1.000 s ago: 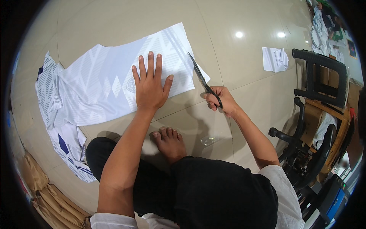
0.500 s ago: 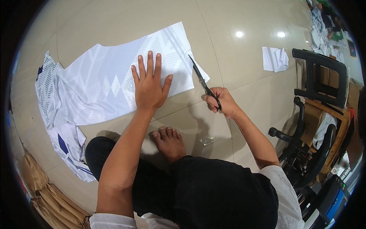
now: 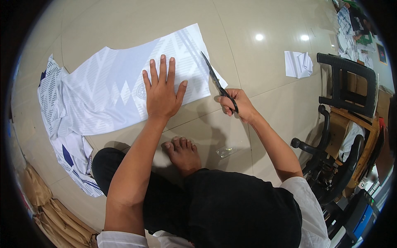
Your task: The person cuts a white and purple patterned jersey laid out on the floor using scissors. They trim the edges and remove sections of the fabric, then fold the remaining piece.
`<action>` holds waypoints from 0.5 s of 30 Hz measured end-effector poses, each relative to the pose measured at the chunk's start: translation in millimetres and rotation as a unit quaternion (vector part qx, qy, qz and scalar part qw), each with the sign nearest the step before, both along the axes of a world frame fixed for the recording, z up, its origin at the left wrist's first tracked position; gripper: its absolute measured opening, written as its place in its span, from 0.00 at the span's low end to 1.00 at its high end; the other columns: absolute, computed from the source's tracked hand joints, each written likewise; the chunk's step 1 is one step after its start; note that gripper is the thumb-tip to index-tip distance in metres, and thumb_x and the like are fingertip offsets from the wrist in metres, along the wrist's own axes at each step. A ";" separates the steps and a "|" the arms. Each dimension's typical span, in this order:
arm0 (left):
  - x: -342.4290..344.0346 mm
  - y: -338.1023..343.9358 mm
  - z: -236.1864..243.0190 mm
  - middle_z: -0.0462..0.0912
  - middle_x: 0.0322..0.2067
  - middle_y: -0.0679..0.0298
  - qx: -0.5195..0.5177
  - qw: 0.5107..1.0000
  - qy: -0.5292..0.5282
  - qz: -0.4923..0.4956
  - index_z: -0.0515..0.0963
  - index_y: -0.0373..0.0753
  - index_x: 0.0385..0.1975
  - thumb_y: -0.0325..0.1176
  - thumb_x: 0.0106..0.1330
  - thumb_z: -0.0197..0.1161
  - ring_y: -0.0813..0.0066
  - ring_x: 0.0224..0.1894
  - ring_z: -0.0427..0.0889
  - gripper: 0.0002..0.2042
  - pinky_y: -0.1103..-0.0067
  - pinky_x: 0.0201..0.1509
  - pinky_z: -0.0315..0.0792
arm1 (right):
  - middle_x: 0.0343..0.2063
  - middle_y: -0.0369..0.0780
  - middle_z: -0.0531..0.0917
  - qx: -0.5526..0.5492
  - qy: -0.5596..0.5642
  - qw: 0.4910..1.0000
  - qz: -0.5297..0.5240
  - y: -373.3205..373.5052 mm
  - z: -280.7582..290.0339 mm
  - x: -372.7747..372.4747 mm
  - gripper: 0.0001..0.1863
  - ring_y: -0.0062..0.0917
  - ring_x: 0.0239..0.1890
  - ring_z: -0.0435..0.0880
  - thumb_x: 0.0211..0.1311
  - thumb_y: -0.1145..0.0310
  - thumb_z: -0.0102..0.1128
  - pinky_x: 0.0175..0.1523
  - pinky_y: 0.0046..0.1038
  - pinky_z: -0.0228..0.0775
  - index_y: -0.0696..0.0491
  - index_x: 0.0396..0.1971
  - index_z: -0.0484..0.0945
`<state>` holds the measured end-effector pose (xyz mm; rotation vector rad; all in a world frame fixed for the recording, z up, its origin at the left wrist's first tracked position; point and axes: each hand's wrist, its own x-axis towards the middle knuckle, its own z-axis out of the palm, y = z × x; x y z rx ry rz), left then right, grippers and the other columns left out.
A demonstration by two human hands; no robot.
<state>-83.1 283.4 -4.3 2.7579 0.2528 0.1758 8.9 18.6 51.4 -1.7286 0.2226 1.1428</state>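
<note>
A white and pale grey patterned fabric piece (image 3: 99, 89) lies spread on the tiled floor. My left hand (image 3: 162, 94) rests flat on its right part, fingers spread. At the fabric's right edge, my right hand (image 3: 242, 108) grips a pair of black-handled scissors (image 3: 217, 82) by the loops. Their blades look nearly closed and point up and left, with the tip over the fabric. A narrow white strip (image 3: 219, 76) sticks out just right of the blades; whether it is still joined to the fabric I cannot tell.
More patterned fabric (image 3: 74, 161) lies bunched at the left. A folded white piece (image 3: 298, 66) and a small clear plastic packet (image 3: 226, 152) are on the floor. A black chair (image 3: 349, 84) stands at the right, brown paper (image 3: 62, 223) at lower left. My bare foot (image 3: 182, 156) is below the fabric.
The scissors and my right hand have shifted slightly farther up and left along the fabric's right edge. My left hand has stayed in place.
</note>
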 end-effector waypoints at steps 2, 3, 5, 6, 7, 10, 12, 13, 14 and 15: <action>-0.2 0.3 -0.2 0.55 0.86 0.49 0.001 1.000 0.000 0.000 0.57 0.42 0.86 0.53 0.85 0.53 0.35 0.87 0.49 0.36 0.37 0.86 0.42 | 0.15 0.31 0.76 0.001 0.002 1.000 -0.002 -0.6 -0.6 -0.5 0.17 0.15 0.15 0.72 0.69 0.65 0.75 0.24 0.23 0.61 0.49 0.23 0.75; 0.0 0.4 -0.3 0.54 0.86 0.49 0.002 1.000 0.001 0.000 0.57 0.42 0.86 0.53 0.85 0.53 0.35 0.87 0.49 0.36 0.37 0.86 0.42 | 0.15 0.31 0.76 0.002 0.003 1.000 -0.003 -1.1 -0.6 -0.8 0.17 0.15 0.15 0.72 0.69 0.65 0.75 0.24 0.23 0.61 0.49 0.23 0.75; -0.1 0.1 -0.5 0.54 0.86 0.49 0.005 1.000 0.004 0.000 0.57 0.43 0.87 0.53 0.85 0.53 0.35 0.87 0.48 0.36 0.37 0.86 0.42 | 0.15 0.31 0.76 0.002 0.003 1.000 -0.001 -2.2 -0.5 -1.9 0.17 0.15 0.15 0.72 0.69 0.65 0.75 0.24 0.23 0.61 0.49 0.23 0.76; -0.2 0.1 -0.6 0.54 0.86 0.49 0.006 1.000 0.006 0.000 0.57 0.43 0.87 0.53 0.85 0.53 0.35 0.87 0.48 0.37 0.37 0.86 0.42 | 0.15 0.31 0.76 0.001 0.003 1.000 0.001 -2.6 -0.5 -2.5 0.17 0.15 0.15 0.72 0.69 0.65 0.75 0.24 0.23 0.61 0.49 0.23 0.76; -0.3 0.0 -0.7 0.54 0.86 0.49 0.007 1.000 0.008 0.001 0.56 0.43 0.87 0.53 0.85 0.53 0.35 0.87 0.48 0.37 0.37 0.86 0.42 | 0.15 0.31 0.76 -0.002 0.003 1.000 0.003 -2.3 0.7 -2.9 0.17 0.15 0.15 0.72 0.69 0.65 0.75 0.24 0.23 0.61 0.49 0.23 0.76; -0.4 0.2 -0.9 0.54 0.86 0.49 0.011 1.000 0.009 0.000 0.56 0.43 0.87 0.54 0.85 0.52 0.35 0.87 0.48 0.37 0.37 0.86 0.42 | 0.15 0.31 0.76 -0.007 0.002 1.000 0.007 -1.9 2.8 -3.2 0.18 0.15 0.15 0.71 0.69 0.64 0.75 0.24 0.23 0.61 0.49 0.23 0.75; 0.0 0.0 -1.0 0.54 0.86 0.50 0.011 1.000 0.009 0.001 0.56 0.43 0.87 0.54 0.85 0.52 0.35 0.87 0.48 0.37 0.37 0.86 0.42 | 0.15 0.31 0.76 -0.005 -0.002 1.000 0.007 -2.3 1.2 -2.2 0.18 0.15 0.15 0.71 0.69 0.64 0.76 0.24 0.23 0.61 0.49 0.23 0.75; 0.1 -0.1 -1.1 0.53 0.86 0.50 0.010 1.000 0.008 0.002 0.56 0.43 0.87 0.54 0.85 0.53 0.35 0.87 0.48 0.37 0.37 0.86 0.42 | 0.15 0.32 0.76 -0.007 -0.003 1.000 0.004 -0.5 1.1 -1.1 0.18 0.16 0.15 0.71 0.69 0.64 0.76 0.24 0.23 0.62 0.49 0.23 0.75; 0.1 -0.2 -1.1 0.53 0.86 0.50 0.008 1.000 0.010 0.002 0.56 0.43 0.87 0.54 0.85 0.53 0.36 0.87 0.48 0.37 0.37 0.86 0.42 | 0.15 0.32 0.76 -0.008 -0.005 1.000 0.001 2.2 0.3 0.3 0.19 0.16 0.15 0.71 0.69 0.63 0.76 0.24 0.23 0.62 0.48 0.23 0.74; 0.0 -0.2 -1.2 0.53 0.86 0.50 0.007 1.000 0.011 0.003 0.56 0.43 0.87 0.54 0.85 0.53 0.36 0.87 0.48 0.37 0.37 0.86 0.42 | 0.15 0.32 0.76 -0.009 -0.007 1.000 -0.002 4.5 -0.1 1.7 0.19 0.16 0.15 0.71 0.69 0.63 0.76 0.24 0.23 0.62 0.48 0.23 0.74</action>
